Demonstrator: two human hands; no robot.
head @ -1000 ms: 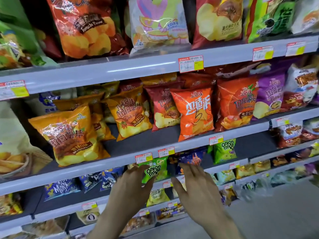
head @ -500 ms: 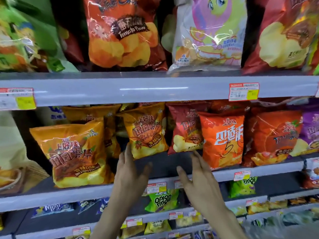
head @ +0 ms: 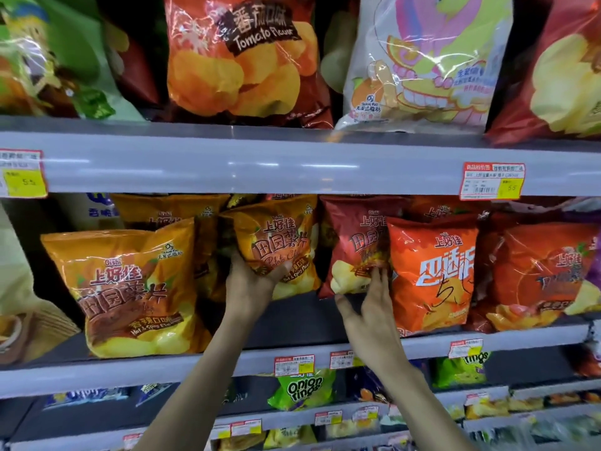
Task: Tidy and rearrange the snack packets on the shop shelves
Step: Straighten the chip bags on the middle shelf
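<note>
- Orange foil fills the grip of the left hand (head: 250, 284): it is curled round the lower left corner of the smaller orange packet (head: 279, 242), with the thumb across the printed front and the fingers hidden behind.
- That packet stands upright near the middle of the middle shelf (head: 292, 320), set back from the front edge. The hand covers part of its bottom edge, so I cannot tell whether it rests on the shelf.
- The right hand (head: 370, 307) has a spread grip and holds nothing. Its straight fingers lie close together with their tips on the lower front of the dark red packet (head: 354, 242), and the thumb is splayed wide below it.
- The dark red packet stands just right of the smaller orange one, and a bright orange-red packet (head: 432, 271) overlaps its right side.
- A large orange packet (head: 130, 288) stands at the shelf's front left, apart from both hands.
- More orange packets sit behind in shadow, their tops hidden by the upper shelf edge (head: 260, 164).
- The tomato flavour bag (head: 247, 60) above is cut off at the top.
- The price tag (head: 492, 180) has print too small to read.
</note>
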